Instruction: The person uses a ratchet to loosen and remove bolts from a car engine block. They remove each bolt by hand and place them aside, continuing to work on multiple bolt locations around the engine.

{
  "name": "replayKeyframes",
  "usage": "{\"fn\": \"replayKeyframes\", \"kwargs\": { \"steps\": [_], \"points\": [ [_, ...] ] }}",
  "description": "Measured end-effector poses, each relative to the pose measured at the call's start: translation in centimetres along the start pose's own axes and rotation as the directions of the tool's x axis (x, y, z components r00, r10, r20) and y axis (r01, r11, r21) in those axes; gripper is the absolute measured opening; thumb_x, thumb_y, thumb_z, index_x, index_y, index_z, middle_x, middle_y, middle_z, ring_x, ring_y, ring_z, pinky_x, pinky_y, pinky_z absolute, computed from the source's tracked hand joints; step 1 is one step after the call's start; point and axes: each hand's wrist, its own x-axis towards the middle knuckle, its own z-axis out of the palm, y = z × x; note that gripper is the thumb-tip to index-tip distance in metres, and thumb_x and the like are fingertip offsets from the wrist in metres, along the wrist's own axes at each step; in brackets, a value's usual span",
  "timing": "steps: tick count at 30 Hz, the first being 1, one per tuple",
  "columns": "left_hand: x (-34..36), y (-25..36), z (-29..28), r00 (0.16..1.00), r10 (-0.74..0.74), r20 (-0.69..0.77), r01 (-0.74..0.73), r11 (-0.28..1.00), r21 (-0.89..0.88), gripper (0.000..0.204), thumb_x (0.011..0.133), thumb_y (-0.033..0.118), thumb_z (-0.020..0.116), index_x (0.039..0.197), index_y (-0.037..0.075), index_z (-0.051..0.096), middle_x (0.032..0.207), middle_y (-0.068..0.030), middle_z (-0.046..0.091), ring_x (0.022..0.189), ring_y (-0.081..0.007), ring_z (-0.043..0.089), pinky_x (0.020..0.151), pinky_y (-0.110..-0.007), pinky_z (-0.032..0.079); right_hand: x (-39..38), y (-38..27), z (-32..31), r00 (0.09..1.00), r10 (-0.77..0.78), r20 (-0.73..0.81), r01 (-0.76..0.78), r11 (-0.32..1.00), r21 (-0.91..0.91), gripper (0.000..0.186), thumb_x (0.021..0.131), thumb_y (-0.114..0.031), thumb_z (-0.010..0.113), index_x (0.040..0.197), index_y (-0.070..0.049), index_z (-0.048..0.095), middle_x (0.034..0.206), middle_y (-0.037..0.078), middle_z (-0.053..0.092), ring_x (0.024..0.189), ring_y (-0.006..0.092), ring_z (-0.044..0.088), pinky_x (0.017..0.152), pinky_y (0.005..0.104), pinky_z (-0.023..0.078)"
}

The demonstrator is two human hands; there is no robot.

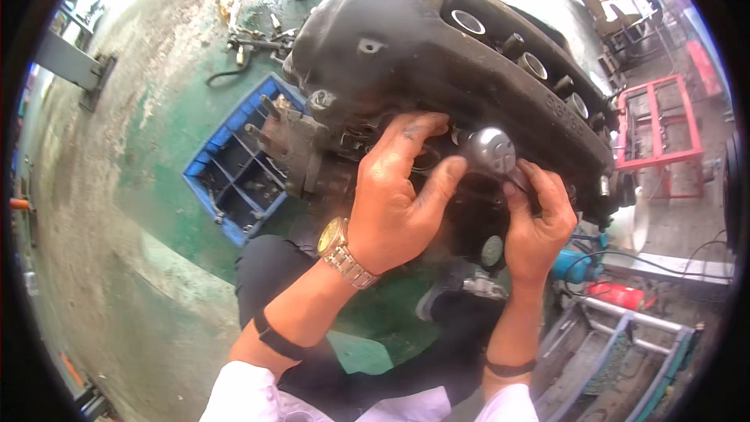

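Note:
A large dark engine (422, 55) with a black ribbed cover stands in front of me. My right hand (539, 227) grips a ratchet wrench (492, 152) by its dark handle, which the fingers mostly hide. Its round silver head faces up beside the engine's near side. To its left, my left hand (398, 195) reaches against the engine just below the cover. The thumb stands apart from the curved fingers, and its tip is close to the ratchet head; I cannot tell whether they touch. The other left fingers are partly hidden.
A blue divided crate (205, 176) with small parts lies on the green floor, left of the engine. Metal parts (262, 43) are scattered behind it. On the right are a red metal frame (660, 121), a blue tool (576, 266), a red object (617, 295) and a silver-blue rack (625, 359).

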Motion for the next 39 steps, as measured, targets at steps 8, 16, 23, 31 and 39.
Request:
{"fn": "replayKeyframes", "kwargs": {
  "steps": [8,16,23,31,39],
  "points": [
    [-0.3,-0.8,-0.7,0.995,0.068,-0.072,-0.066,0.997,0.038,0.028,0.085,-0.011,0.05,0.109,-0.003,0.061,0.1,-0.0125,0.064,0.087,-0.0184,0.063,0.078,-0.027,0.049,-0.9,0.6,1.0,0.925,0.347,-0.153,-0.237,0.843,0.483,0.029,0.081,0.005,0.071,0.109,0.002,0.062,0.1,0.009,0.068,0.088,0.0129,0.063,0.083,0.0252,0.051],
    [-0.1,-1.0,0.0,0.982,0.12,-0.143,-0.111,0.991,0.069,0.025,0.081,-0.01,0.055,0.103,-0.002,0.062,0.096,-0.0145,0.064,0.083,-0.0261,0.064,0.075,-0.03,0.05,-1.2,0.9,0.8,0.948,0.301,-0.104,-0.206,0.828,0.521,0.029,0.077,0.006,0.075,0.103,0.0,0.063,0.092,0.006,0.068,0.081,0.0108,0.062,0.076,0.0231,0.051],
    [0.4,-1.0,1.0,0.972,0.21,-0.109,-0.176,0.95,0.26,0.023,0.076,-0.006,0.064,0.098,0.0,0.065,0.091,-0.0145,0.064,0.076,-0.0283,0.063,0.068,-0.033,0.051,-1.5,0.6,0.4,0.928,0.358,-0.101,-0.249,0.799,0.548,0.028,0.076,0.006,0.076,0.099,0.0,0.063,0.088,0.003,0.067,0.079,0.0098,0.061,0.074,0.0219,0.049],
    [0.6,-1.1,2.1,0.969,0.227,-0.095,-0.174,0.907,0.382,0.018,0.074,-0.003,0.067,0.091,0.002,0.068,0.083,-0.0117,0.063,0.074,-0.0301,0.062,0.064,-0.038,0.05,-1.7,0.2,-1.4,0.923,0.369,-0.11,-0.245,0.783,0.572,0.028,0.076,0.007,0.076,0.1,0.0,0.064,0.089,0.003,0.067,0.077,0.0074,0.059,0.07,0.0194,0.048],
    [0.7,-1.3,2.5,0.956,0.291,-0.047,-0.237,0.853,0.466,0.014,0.08,-0.006,0.067,0.093,-0.003,0.068,0.087,-0.0091,0.066,0.069,-0.0127,0.061,0.06,-0.026,0.049,-2.0,0.7,-4.5,0.895,0.431,-0.12,-0.249,0.703,0.666,0.027,0.076,0.002,0.078,0.1,0.001,0.065,0.088,0.0,0.066,0.076,0.005,0.057,0.07,0.0175,0.046]
  ]
}}
